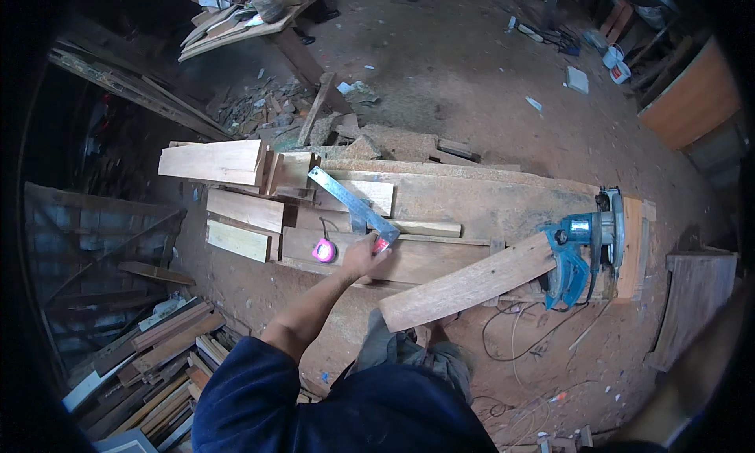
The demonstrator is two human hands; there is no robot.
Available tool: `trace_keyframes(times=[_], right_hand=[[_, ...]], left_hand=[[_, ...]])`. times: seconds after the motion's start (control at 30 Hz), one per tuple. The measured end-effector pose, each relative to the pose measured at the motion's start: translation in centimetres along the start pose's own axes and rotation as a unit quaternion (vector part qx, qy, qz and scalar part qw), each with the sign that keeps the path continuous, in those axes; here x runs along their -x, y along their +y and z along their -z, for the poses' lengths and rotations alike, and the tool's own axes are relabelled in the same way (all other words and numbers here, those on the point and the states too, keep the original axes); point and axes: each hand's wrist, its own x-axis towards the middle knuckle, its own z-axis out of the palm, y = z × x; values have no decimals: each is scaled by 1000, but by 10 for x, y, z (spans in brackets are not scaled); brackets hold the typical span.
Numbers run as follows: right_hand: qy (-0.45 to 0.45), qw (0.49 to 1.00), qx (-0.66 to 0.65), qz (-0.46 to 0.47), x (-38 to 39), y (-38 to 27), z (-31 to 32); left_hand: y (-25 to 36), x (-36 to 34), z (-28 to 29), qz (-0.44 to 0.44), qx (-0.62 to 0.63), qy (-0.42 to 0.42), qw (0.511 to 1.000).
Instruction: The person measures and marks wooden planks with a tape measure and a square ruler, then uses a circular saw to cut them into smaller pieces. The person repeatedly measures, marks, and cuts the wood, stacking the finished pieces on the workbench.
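Observation:
My left hand (364,258) is closed around the red end of a metal try square (346,197), whose silver blade slants away to the upper left over the workbench. Just left of that hand sits a pink tape measure (324,251). A loose board (472,281) lies at a slant, its near end sticking out over the bench edge by my legs and its far end against a blue circular saw (574,252). At the lower right rim my right forearm (692,370) shows, blurred; the right hand itself is lost past the dark picture edge.
Cut wood blocks (212,162) are stacked at the bench's left end. A power cord (515,351) loops over the dirt floor below the saw. Wood strips (169,355) pile up at lower left. A cluttered table (252,28) stands at far left, and a wooden stool (696,296) on the right.

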Motion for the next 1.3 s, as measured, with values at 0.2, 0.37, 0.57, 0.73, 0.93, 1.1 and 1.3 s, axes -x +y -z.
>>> trace_keyframes(times=[0.2, 0.37, 0.57, 0.73, 0.93, 1.1, 1.3], right_hand=[[2, 999, 30, 13, -23, -8, -2], [5, 999, 46, 14, -25, -12, -2], [10, 998, 57, 13, -28, -14, -1], [15, 998, 59, 15, -31, -16, -1], [23, 998, 59, 15, -33, -17, -2], [33, 998, 48, 14, -31, -22, -3], [0, 995, -100, -23, 7, -23, -100]], left_hand=[[-18, 9, -12, 15, 18, 32, 999], [-17, 24, -9, 2, 26, 17, 1000], [17, 86, 15, -5, 30, -73, 997], [5, 144, 6, 4, 115, -34, 993], [-17, 196, 24, 186, 88, 1, 979], [-67, 177, 22, 225, 106, 179, 952], [-160, 134, 9, 263, 98, 304, 910]])
